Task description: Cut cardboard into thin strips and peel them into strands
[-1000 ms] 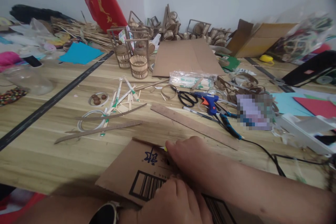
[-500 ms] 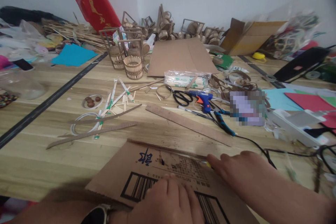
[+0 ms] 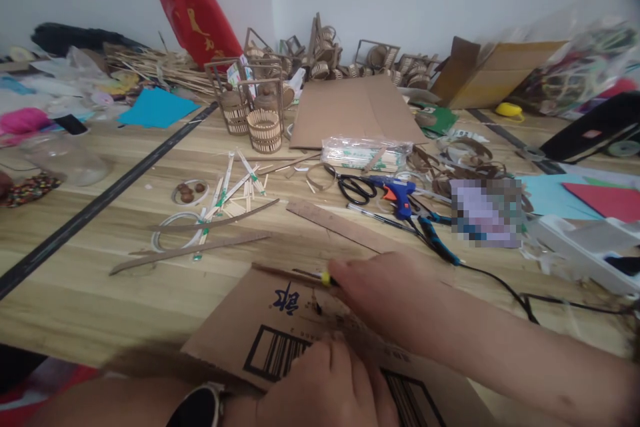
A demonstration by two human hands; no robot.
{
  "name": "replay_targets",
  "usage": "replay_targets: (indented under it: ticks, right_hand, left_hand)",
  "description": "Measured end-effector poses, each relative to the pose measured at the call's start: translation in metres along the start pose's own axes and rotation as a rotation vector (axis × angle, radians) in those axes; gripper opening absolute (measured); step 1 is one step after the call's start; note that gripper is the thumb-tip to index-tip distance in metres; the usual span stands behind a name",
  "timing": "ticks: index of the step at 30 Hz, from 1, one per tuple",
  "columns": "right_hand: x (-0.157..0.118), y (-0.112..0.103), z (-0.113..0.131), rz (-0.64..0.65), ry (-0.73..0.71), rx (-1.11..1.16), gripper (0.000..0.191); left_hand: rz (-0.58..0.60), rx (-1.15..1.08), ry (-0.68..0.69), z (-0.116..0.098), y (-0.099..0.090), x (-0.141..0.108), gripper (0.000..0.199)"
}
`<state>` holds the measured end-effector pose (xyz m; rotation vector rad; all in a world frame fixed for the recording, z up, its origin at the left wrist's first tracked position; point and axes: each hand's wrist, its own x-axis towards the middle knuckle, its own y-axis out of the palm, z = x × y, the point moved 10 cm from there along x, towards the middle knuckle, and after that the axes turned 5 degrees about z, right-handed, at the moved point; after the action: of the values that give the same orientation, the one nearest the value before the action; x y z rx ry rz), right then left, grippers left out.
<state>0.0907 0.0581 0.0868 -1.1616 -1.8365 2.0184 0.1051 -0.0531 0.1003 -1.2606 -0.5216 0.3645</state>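
Note:
A printed brown cardboard piece [image 3: 225,327] lies at the near edge of the table. My left hand [image 3: 330,383], with a watch [image 3: 197,407] on the wrist, presses on it beside a printed barcode; its fingers are held together. In my right hand [image 3: 370,287] is a yellow utility knife [image 3: 326,278], its blade out and pointing left along the cardboard's far edge. A narrow strip runs along that edge. Just beyond lies a brown flat strip [image 3: 330,221], partly hidden by my right hand.
Thin brown strips [image 3: 190,252], white rings and sticks lie to the left. Beyond my right hand are a blue glue gun [image 3: 397,197], black scissors [image 3: 356,188], pliers [image 3: 437,240] and a cable. Small baskets [image 3: 265,131], a cardboard sheet [image 3: 355,110] and an open box [image 3: 493,73] stand behind.
My right hand has moved left along the cardboard's far edge with the knife, whose blade now shows clearly. My left hand still presses on the cardboard. The view has shifted slightly left.

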Motion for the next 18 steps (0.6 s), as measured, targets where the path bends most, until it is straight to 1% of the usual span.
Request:
replay_targets:
  ticks: [2,4,7,10,15,18]
  right_hand:
    - [0.018,-0.007,0.025,0.025,-0.094,0.010,0.017]
    - [0.032,-0.012,0.038,0.035,-0.122,0.022,0.019]
    - [0.046,-0.015,0.046,0.061,-0.130,0.032,0.021]
    - [0.055,-0.018,0.050,0.091,-0.135,0.027,0.024]
    - [0.059,-0.022,0.057,0.132,-0.128,0.030,0.026]
    - [0.061,-0.021,0.059,0.143,-0.127,0.037,0.026]
  left_hand:
    - [0.012,-0.039,-0.042,0.001,0.007,-0.002,0.023]
    - [0.001,-0.060,-0.075,0.001,0.010,-0.002,0.023]
    - [-0.014,-0.061,-0.087,0.000,0.012,0.000,0.020]
    - [-0.022,-0.065,-0.095,0.000,0.013,0.000,0.020]
    - [-0.006,-0.078,-0.087,-0.003,0.021,-0.003,0.018]
    - [-0.002,-0.062,-0.065,-0.006,0.022,-0.003,0.016]
